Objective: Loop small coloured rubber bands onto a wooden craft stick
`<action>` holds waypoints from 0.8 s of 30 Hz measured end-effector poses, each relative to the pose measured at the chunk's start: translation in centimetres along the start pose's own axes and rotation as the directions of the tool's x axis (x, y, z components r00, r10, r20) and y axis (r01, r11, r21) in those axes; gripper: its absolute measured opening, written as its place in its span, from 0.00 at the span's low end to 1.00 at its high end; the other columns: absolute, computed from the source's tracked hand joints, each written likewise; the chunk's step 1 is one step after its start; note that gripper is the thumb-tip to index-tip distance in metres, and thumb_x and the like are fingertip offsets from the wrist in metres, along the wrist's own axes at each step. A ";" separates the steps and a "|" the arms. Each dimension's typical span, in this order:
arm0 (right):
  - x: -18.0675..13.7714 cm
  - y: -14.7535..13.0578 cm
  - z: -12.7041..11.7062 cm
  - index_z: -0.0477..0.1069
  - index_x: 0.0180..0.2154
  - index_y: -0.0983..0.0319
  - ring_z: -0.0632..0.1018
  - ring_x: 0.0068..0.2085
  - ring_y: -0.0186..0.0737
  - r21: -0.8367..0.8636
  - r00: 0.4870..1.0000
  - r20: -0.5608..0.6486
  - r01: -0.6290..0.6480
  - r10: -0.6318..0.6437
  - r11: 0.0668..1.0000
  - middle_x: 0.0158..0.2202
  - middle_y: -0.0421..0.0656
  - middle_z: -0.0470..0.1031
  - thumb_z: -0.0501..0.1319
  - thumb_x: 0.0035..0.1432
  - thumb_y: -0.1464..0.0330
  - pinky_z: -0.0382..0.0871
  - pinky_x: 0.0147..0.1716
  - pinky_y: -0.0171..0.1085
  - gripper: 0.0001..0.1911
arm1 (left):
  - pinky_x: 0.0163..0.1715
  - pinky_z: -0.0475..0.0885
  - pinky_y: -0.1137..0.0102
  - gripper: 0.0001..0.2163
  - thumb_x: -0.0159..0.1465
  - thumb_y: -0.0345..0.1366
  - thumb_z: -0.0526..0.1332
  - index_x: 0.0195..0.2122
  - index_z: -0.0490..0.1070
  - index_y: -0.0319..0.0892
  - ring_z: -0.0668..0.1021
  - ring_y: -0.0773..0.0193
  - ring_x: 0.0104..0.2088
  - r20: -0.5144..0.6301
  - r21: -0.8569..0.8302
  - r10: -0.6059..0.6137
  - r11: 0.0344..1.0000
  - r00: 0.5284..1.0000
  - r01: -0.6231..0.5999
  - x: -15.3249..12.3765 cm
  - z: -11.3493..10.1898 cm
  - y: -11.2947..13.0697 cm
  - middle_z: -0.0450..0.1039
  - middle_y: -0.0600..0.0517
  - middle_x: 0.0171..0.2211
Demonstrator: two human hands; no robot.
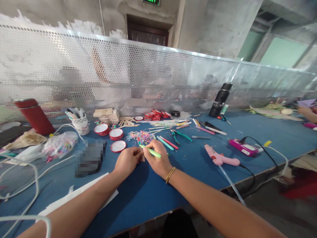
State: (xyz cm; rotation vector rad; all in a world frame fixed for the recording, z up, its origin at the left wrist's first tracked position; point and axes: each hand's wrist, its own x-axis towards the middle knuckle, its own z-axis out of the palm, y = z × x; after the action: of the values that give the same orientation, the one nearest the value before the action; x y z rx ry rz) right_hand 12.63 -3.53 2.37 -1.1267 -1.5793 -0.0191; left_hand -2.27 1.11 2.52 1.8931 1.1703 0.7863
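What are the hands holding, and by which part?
The right hand holds a green marker near its tip end; the left hand pinches a thin stick with a coloured far end, below that end.

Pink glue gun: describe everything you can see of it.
The pink glue gun lies on its side on the blue table, its nozzle pointing away from the person and leftward. Its body looks like plastic, with a small orange-red trigger. A translucent stick extends from its rear past the table edge; a black cord leaves the end of its handle.
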 end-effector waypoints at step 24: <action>0.0 -0.2 0.0 0.64 0.28 0.59 0.71 0.33 0.39 0.005 1.000 -0.009 -0.011 0.011 1.000 0.27 0.40 0.69 0.58 0.60 0.69 0.64 0.35 0.38 0.07 | 0.24 0.62 0.72 0.16 0.56 0.49 0.59 0.25 0.73 0.42 0.73 0.65 0.24 0.008 0.005 0.000 1.000 1.000 0.000 0.1 0.0 0.0 0.76 0.52 0.24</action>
State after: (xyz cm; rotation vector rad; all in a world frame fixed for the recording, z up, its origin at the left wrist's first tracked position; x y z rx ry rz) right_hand 12.49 -3.66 2.45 -1.1304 -1.5647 -0.0130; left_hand -2.26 1.17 2.56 1.8988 1.1690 0.7756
